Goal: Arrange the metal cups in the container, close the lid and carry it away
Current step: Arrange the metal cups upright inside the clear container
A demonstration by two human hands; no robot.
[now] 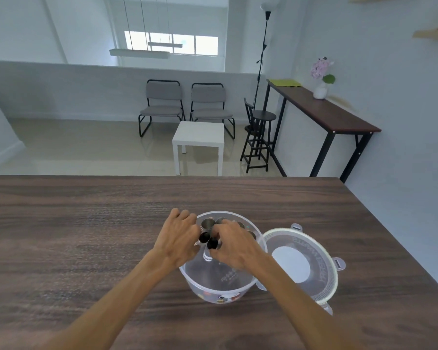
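A round clear plastic container (219,286) stands on the wooden table, with several metal cups (209,223) upright along its far side. Both hands reach over its rim. My left hand (178,239) grips a metal cup (204,237) whose dark opening faces me. My right hand (234,245) grips another metal cup (211,248) just beside it, over the container's middle; a label shows on its side. The clear round lid (302,265) with side clips lies flat on the table, touching the container's right side.
The dark wooden table (86,236) stretches wide to the left and ahead; its right edge runs diagonally past the lid. Beyond it are a white side table (200,137), two grey chairs, a black stool and a tall wall bench.
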